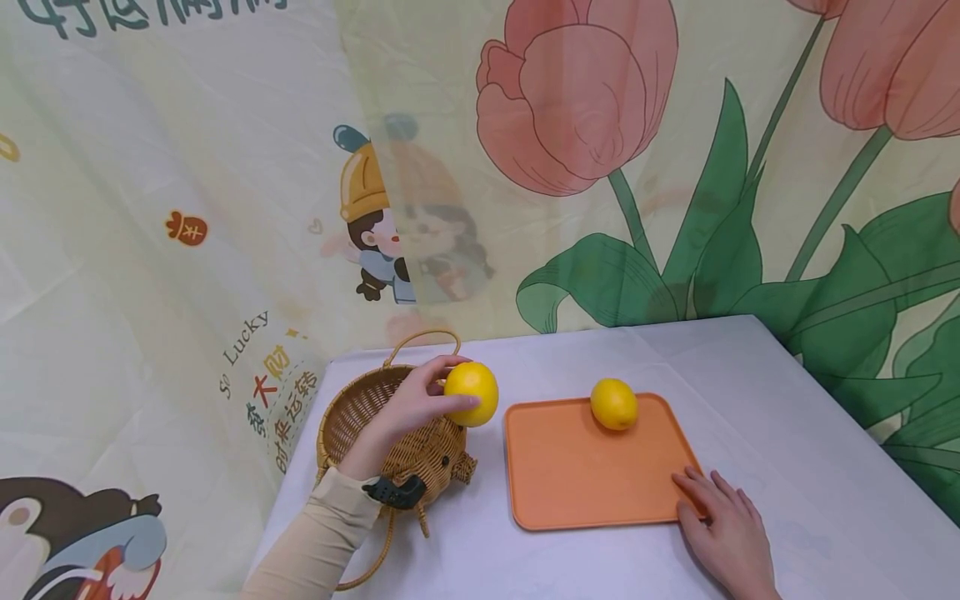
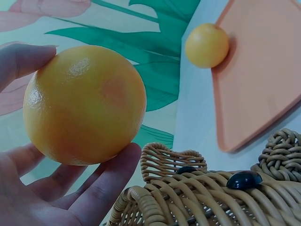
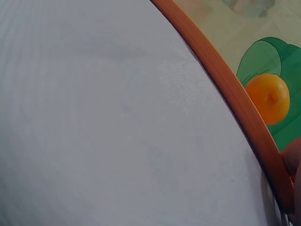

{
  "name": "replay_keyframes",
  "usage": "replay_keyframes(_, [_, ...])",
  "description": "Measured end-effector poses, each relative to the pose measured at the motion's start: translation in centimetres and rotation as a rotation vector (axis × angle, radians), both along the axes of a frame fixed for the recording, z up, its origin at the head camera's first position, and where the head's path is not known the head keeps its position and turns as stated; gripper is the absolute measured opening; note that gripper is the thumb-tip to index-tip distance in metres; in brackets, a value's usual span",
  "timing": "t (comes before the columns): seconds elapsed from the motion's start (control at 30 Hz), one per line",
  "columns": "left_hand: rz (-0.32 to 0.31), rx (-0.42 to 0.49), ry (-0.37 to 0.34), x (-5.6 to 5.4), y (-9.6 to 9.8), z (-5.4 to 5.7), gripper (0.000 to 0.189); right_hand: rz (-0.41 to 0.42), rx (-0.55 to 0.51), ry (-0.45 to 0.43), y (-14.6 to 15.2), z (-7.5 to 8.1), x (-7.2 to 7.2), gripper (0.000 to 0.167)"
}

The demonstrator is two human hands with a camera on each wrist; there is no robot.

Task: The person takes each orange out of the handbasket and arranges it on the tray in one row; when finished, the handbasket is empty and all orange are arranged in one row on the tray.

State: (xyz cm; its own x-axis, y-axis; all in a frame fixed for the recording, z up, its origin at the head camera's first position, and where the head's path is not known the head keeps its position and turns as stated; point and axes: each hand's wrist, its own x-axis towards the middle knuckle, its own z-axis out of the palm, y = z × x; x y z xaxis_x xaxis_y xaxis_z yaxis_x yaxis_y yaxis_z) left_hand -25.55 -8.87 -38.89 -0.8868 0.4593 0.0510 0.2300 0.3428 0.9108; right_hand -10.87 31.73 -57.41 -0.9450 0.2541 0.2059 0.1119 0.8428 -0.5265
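Note:
My left hand holds a round yellow citrus fruit between thumb and fingers, above the right side of the wicker basket. Close up in the left wrist view, the fruit has a smooth, shiny skin with a pinkish patch. A lemon-like yellow fruit sits at the far edge of the orange tray. Over the tray's near right corner lies my right hand, its fingers extended and touching the rim. Only a bit of its fingers shows in the right wrist view.
The animal-shaped basket stands left of the tray, with a woven snout, dark button eyes and a looped handle. White cloth covers the table. A printed curtain hangs behind and to the left.

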Motion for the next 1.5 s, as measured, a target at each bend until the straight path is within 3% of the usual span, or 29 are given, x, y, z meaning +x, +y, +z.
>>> replay_keyframes(0.8, [0.010,-0.006,0.001,-0.1,0.4,-0.6,0.060,-0.001,0.004,-0.021,0.0,0.2,-0.1,0.041])
replay_keyframes(1.5, [-0.005,0.038,-0.006,0.0,1.1,-1.3,0.057,-0.008,0.011,0.018,-0.1,0.0,0.1,0.040])
